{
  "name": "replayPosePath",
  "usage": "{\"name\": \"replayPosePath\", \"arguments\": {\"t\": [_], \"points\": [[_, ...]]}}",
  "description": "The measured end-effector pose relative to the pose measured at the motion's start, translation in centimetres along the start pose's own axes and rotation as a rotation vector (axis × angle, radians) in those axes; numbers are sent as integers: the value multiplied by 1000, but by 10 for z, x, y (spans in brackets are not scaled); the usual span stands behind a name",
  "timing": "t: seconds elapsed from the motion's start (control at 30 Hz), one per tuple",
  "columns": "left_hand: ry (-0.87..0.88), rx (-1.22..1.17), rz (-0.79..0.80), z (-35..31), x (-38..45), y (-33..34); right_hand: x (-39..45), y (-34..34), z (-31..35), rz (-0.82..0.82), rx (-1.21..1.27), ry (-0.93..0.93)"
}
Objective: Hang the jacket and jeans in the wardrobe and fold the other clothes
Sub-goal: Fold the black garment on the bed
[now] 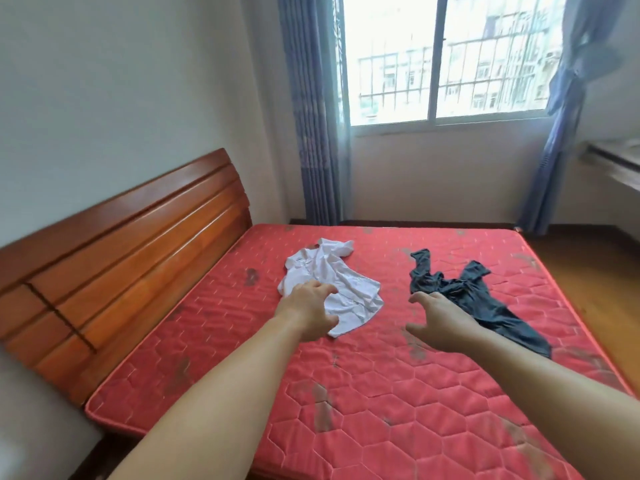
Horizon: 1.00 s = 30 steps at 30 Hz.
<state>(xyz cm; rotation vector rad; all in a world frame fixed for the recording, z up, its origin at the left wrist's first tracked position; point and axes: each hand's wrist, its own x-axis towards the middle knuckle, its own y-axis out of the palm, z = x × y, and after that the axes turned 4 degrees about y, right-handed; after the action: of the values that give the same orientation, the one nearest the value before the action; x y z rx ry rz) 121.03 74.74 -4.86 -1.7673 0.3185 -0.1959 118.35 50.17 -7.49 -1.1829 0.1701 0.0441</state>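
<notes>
A crumpled white shirt (332, 278) lies on the red quilted mattress (381, 393), left of centre. A dark, crumpled garment (485, 299) lies stretched out to its right. My left hand (310, 308) hovers over the near edge of the white shirt, fingers spread and curled, holding nothing. My right hand (440, 322) reaches out beside the dark garment's near left edge, fingers apart and empty. Both forearms stretch over the mattress. No jacket, jeans or wardrobe is in view.
A wooden headboard (121, 258) runs along the left of the bed. Behind the bed are a barred window (443, 57) and blue curtains (315, 116). Wooden floor (602, 271) shows to the right, with a blurred ledge (616, 161) at the far right.
</notes>
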Motion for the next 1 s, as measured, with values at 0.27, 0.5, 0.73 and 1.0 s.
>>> {"name": "replayPosePath", "arguments": {"t": [0.27, 0.5, 0.73, 1.0], "points": [[142, 8, 117, -70, 97, 52, 38, -5, -107, 49, 50, 172], [215, -25, 210, -94, 224, 113, 106, -11, -192, 70, 14, 357], [304, -29, 326, -144, 318, 170, 163, -7, -268, 93, 24, 492], [246, -15, 392, -208, 410, 232, 242, 9, -390, 177, 116, 572]]}}
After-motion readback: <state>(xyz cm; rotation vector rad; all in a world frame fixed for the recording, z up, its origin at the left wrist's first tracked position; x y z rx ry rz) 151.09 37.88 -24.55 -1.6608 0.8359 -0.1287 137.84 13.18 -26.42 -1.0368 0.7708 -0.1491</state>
